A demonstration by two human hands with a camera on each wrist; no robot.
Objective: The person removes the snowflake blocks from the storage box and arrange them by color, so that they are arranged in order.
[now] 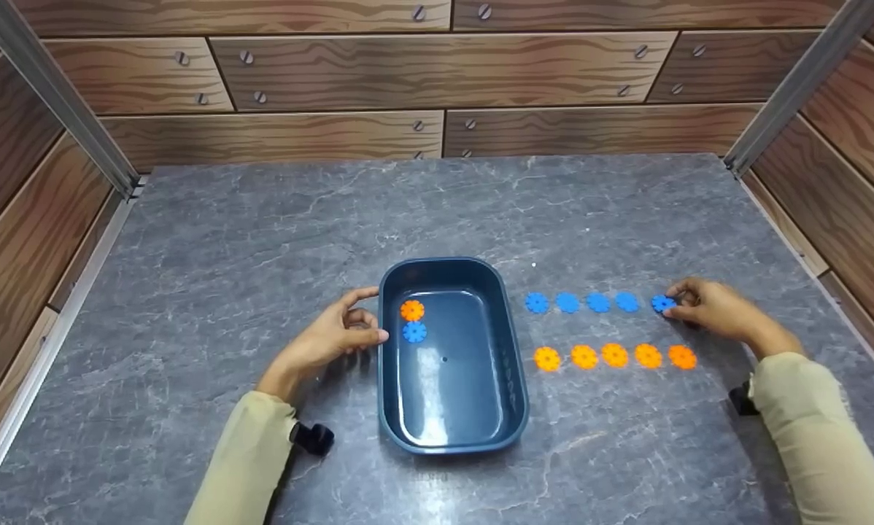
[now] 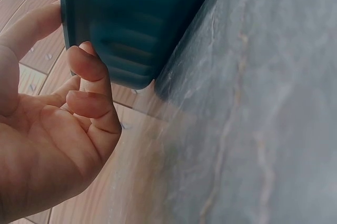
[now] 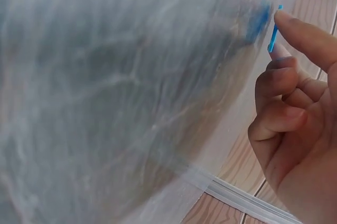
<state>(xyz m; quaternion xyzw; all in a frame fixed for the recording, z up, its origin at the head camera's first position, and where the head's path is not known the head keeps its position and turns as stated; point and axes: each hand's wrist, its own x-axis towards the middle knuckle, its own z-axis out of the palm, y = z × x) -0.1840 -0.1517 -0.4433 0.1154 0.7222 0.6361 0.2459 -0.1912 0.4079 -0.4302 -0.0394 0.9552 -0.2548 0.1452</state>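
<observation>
A dark blue rectangular tub (image 1: 455, 446) stands at the middle of the table, with an orange notched disc (image 1: 412, 310) and a blue notched disc (image 1: 414, 332) inside near its left wall. My left hand (image 1: 335, 332) holds the tub's left rim; its thumb and fingers lie at the edge, and the left wrist view shows two fingers curled by the outer wall (image 2: 126, 40). To the right, my right hand (image 1: 714, 310) pinches another blue notched disc (image 3: 274, 29) between thumb and finger, edge-on in the right wrist view and slightly off the table.
Right of the tub lies a row of several blue discs (image 1: 567, 302), and nearer me a row of several orange discs (image 1: 615, 355). The grey marbled table (image 1: 262, 219) is bounded by wood-patterned walls (image 1: 437, 73) and metal posts (image 1: 65, 102).
</observation>
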